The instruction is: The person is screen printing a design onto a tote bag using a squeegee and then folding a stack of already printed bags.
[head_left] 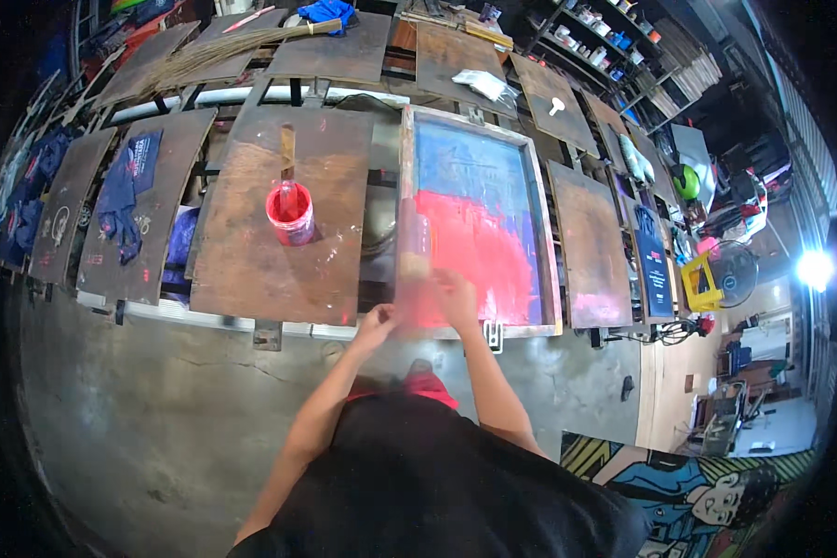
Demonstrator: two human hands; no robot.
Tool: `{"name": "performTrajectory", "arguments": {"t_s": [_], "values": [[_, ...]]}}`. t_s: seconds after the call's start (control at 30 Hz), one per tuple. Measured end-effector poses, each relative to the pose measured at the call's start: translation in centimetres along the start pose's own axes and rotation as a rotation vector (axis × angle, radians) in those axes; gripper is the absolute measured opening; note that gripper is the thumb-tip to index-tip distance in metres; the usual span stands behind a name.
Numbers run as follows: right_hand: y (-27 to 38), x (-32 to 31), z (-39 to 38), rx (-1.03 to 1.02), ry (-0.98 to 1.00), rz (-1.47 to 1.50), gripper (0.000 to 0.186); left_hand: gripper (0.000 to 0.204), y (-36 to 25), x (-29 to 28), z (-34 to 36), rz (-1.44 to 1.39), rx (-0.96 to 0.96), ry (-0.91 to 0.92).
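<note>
Desk [251, 270]: a long run of brown wooden boards set side by side on a rail frame, each a flat bed for one garment, so cloth lies smooth and within my reach from the concrete floor [139, 428].

Printing screen [479, 219]: wooden-framed mesh, lying flat on the board straight ahead of me, its near edge at my hands. Blue across the far half, red ink spread over the near half. Flat and square to the board, I judge, so the mesh meets whatever is beneath evenly.

Dark blue garment [126, 191]: draped over a board well to my left, apart from the screen.

Squeegee [415, 256]: blurred, pale and red-smeared, standing along the screen's left side. My right hand [456, 298] rests on the red area at its lower end, fingers curled; whether they close on it I cannot tell. My left hand [378, 325] is just beside the frame's near-left corner, fingers bent, grip likewise unclear.

Red pot [290, 216]: open round tub on the board left of the screen, holding red ink, kept near for reloading. A flat wooden stick [287, 153] stands in it, leaning away from me.
</note>
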State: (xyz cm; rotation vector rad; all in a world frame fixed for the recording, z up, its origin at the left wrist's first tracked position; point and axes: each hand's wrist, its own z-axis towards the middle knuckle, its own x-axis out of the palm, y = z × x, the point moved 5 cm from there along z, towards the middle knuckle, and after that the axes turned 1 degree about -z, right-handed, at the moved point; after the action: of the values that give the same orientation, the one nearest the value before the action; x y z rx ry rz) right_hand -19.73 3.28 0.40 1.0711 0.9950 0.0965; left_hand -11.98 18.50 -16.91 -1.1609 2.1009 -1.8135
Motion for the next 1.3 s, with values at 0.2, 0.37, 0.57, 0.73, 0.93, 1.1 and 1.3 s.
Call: {"name": "performTrajectory", "arguments": {"t_s": [0.2, 0.37, 0.57, 0.73, 0.93, 1.1, 1.3], "values": [[-8.5, -9.8, -3.4, 0.041, -0.274, -0.066, 0.027, 0.035, 0.3, -0.2, -1.0, 0.09, 0.016, -0.062], [-17.0, -19.6, -5.4, -0.015, -0.457, -0.459, 0.031, 0.037, 0.7, 2.4, -2.1, 0.097, 0.075, -0.283], [-22.6, -22.8, -8.2, 0.089, -0.407, -0.617, 0.054, 0.039, 0.3, 3.9, -3.8, 0.26, 0.222, -0.522], [-25.0, -22.8, -9.3, 0.133, -0.448, -0.284, 0.057, 0.04, 0.1, 4.3, -3.3, 0.281, 0.234, -0.572], [-25.0, -24.3, -8.5, 0.186, -0.227, -0.156, 0.056, 0.042, 0.1, 3.6, -3.5, 0.284, 0.195, -0.583], [-25.5, -24.4, -8.4, 0.193, -0.123, -0.247, 0.059, 0.052, 0.0, 2.8, -3.7, 0.24, 0.07, -0.599], [-24.6, -24.9, -8.1, 0.201, -0.089, -0.268, 0.06, 0.046, -0.7, 3.2, -3.9, 0.265, 0.07, -0.577]]}}
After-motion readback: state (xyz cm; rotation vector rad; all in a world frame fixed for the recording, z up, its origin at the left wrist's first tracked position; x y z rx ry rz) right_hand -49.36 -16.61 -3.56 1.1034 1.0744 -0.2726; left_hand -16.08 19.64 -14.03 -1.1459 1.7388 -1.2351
